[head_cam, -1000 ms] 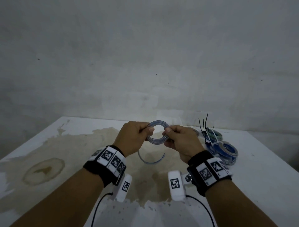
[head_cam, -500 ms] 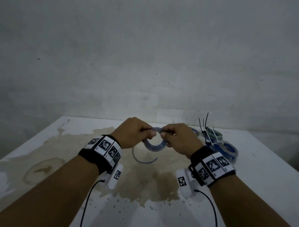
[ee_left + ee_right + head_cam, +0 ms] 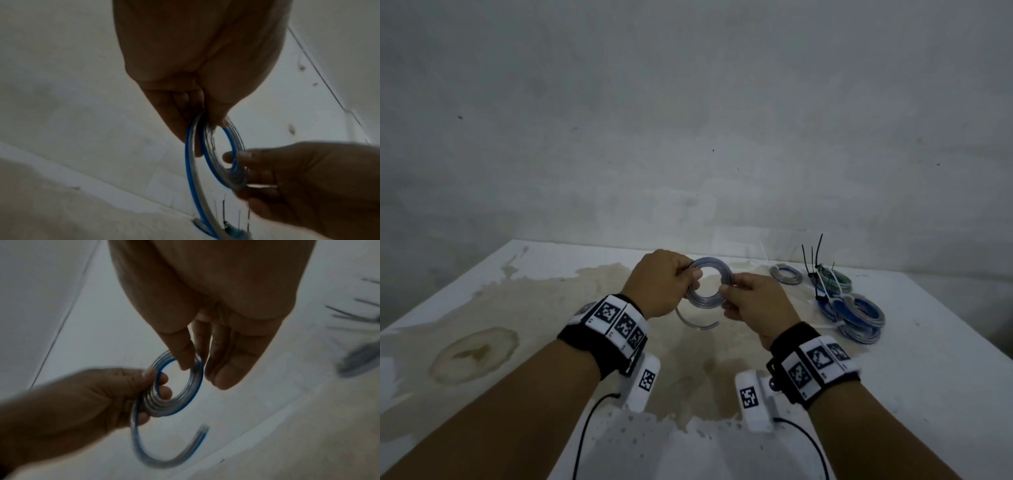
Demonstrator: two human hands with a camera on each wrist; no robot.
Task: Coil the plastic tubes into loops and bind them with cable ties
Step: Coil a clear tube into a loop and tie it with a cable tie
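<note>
Head view: above the table [image 3: 482, 301], the left hand [image 3: 659, 282] and right hand [image 3: 755, 308] pinch opposite sides of a coiled tube [image 3: 709, 284]; bound coils [image 3: 859, 313] lie far right.
Left wrist view: fingers [image 3: 179, 113] clamp the coil's rim.
Right wrist view: the loose end [image 3: 164, 457] hangs below.

- The coiled tube [image 3: 709, 282] is held above the table [image 3: 928, 394], near the middle, between both hands.
- The left hand [image 3: 661, 282] pinches the left side of the coil; the right hand [image 3: 753, 305] pinches the right side.
- The loose end of the tube [image 3: 697, 323] hangs under the coil and curves to the right.
- To the right of the hands, a small coil [image 3: 786, 274] lies on the table near the back edge.
- Further right lie the bound coils [image 3: 858, 315], one before another, touching.
- The cable ties [image 3: 813, 255] stand up at the back of this group.
- The wall [image 3: 688, 120] is behind the table.
</note>
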